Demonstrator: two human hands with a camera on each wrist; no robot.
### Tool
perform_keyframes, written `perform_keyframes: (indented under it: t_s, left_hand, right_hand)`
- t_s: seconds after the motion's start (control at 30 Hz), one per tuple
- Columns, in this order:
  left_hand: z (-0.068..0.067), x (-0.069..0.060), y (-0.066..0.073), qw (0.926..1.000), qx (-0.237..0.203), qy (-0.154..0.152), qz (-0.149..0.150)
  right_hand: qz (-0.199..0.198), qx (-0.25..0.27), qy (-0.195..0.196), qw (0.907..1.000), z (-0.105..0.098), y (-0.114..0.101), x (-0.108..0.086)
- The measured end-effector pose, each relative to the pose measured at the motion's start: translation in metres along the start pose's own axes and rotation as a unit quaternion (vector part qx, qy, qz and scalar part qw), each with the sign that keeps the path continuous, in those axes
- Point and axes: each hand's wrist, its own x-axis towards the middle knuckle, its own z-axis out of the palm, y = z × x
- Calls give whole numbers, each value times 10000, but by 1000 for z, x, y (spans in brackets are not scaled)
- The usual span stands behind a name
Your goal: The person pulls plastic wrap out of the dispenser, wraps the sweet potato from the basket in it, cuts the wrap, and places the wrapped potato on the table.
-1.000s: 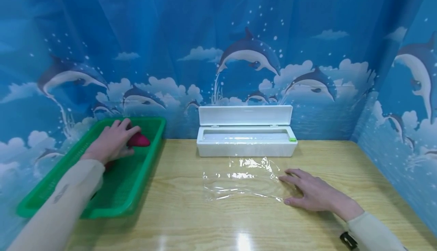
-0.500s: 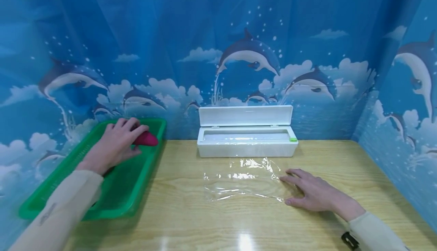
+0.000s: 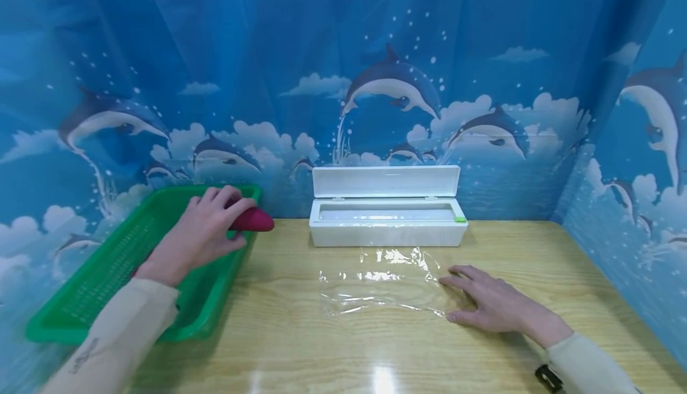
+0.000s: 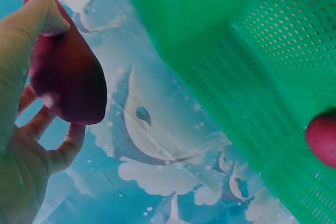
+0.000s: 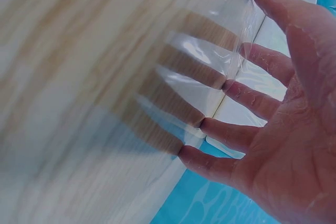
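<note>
In the head view, my left hand (image 3: 201,233) grips a smooth crimson oblong thing (image 3: 254,220), shaped like a sweet potato, just over the right rim of the green basket (image 3: 212,313). The left wrist view shows its darker side (image 4: 73,77) between thumb and fingers. Another red rounded thing (image 4: 323,137) lies in the basket. On the table, my right hand (image 3: 491,301) rests with spread fingers, its fingertips touching the right edge of a clear sheet of plastic wrap (image 3: 378,278). The sheet runs from the front of a white wrap dispenser box (image 3: 387,236), whose lid stands raised.
A bright green slider (image 3: 460,219) sits at the dispenser's right end. The wooden table (image 3: 322,352) ends at a blue dolphin-print curtain (image 3: 290,42) behind and on the right.
My left hand has lifted the crimson oblong thing from inside the basket and moved it right, to above the rim. The right hand, wrap and box have stayed still.
</note>
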Motion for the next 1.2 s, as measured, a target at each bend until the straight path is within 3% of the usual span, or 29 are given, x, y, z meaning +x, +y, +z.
perform_keyframes:
  t_s: [0.33,0.73,1.2]
  left_hand:
    - [-12,11,14,9995,-266,-10,-182]
    - [-34,26,55,9925,-1062,-319,-509]
    - [-28,29,69,9866,-1478,-398,-567]
  right_hand:
    - [19,-7,15,10000,-1,0,1]
    - [29,38,-45,10000,-2,1,1]
    - [12,41,-44,10000,0,-1,0]
